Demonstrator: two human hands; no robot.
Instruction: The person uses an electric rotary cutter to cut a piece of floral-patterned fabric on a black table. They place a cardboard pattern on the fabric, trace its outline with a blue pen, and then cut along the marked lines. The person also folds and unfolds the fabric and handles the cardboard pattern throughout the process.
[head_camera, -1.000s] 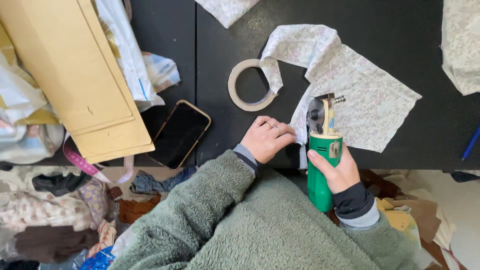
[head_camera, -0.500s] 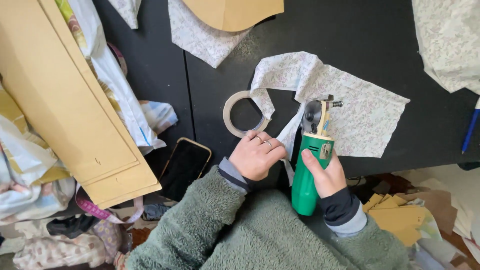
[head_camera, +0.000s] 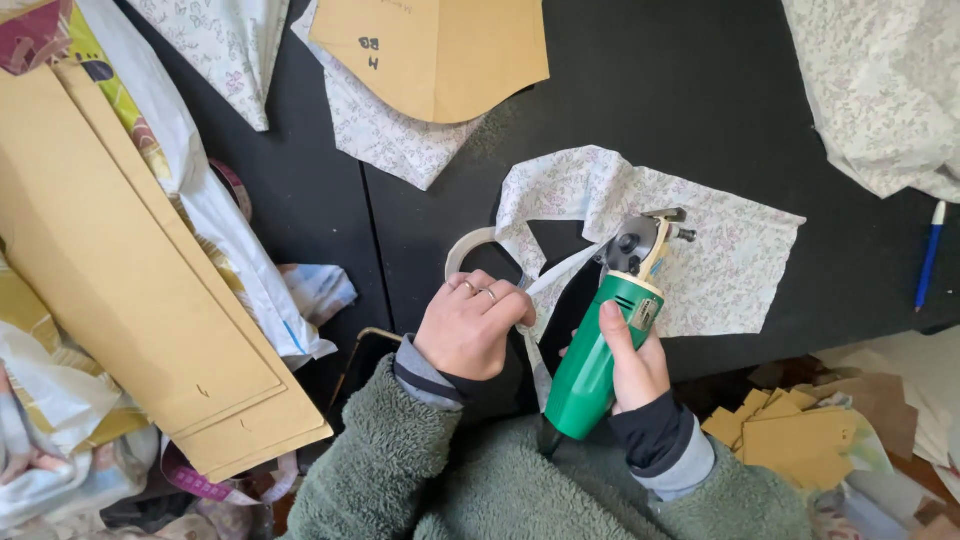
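My right hand (head_camera: 630, 362) grips the green body of an electric rotary fabric cutter (head_camera: 600, 345), its round blade head resting against a piece of white floral cloth (head_camera: 700, 260) on the black table (head_camera: 660, 110). My left hand (head_camera: 468, 325), with rings on two fingers, pinches a narrow strip of that same cloth just left of the blade. A roll of tape (head_camera: 468, 250) lies partly hidden behind my left hand and the cloth.
A tan cardboard pattern piece (head_camera: 440, 50) lies on another floral cloth piece (head_camera: 385, 135) at the top. Long tan cardboard boards (head_camera: 130, 300) and bags fill the left. More floral cloth (head_camera: 880, 90) and a blue pen (head_camera: 928, 255) sit at the right. Cardboard scraps (head_camera: 790, 430) lie below.
The view has shifted, so the table's upper part with the cardboard pattern now shows. My left hand has moved from flat on the cloth to pinching a strip beside the blade.
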